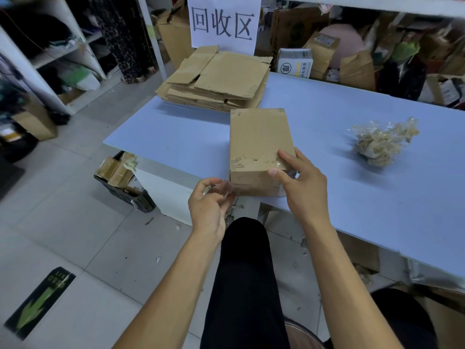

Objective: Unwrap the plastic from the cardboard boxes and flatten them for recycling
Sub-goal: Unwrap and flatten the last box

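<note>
Cardboard box lay at the near edge of the blue table, just before a stack of flattened cardboard. Right hand gripped its near right corner; left hand pinched clear plastic film at the near left corner. Crumpled plastic sat well apart to the right.

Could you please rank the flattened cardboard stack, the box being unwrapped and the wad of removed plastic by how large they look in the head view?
1. Flattened cardboard stack, though it lies farther away.
2. Box, close behind; its nearness makes this ranking unsure.
3. Wad of plastic, clearly smallest.
</note>
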